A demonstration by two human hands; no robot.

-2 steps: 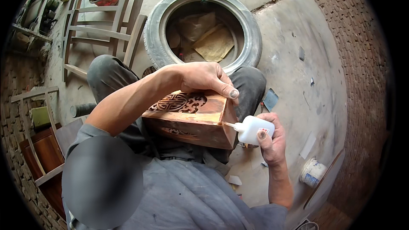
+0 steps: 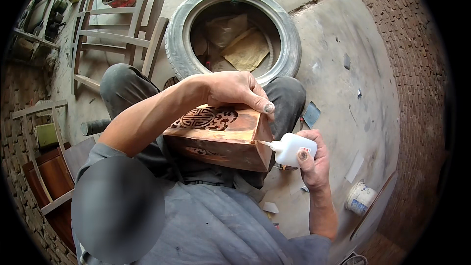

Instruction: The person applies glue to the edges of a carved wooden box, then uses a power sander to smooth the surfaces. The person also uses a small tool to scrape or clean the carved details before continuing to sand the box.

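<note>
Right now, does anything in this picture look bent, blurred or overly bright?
Head view: the brown brick wall curves along the rim; head view: a dark grey round patch is heavily blurred; head view: the white plastic bottle in the right hand is bright, yet clearly outlined.

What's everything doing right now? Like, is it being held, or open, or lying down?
Left hand: gripping the wooden box
Right hand: wrapped around the white bottle
White bottle: held sideways, nozzle pointing at the box's corner
Wooden box: held, patterned with carving
Tyre: lying flat, yellow sheet inside
White bucket: not held
Slatted wooden frame: not held
</note>
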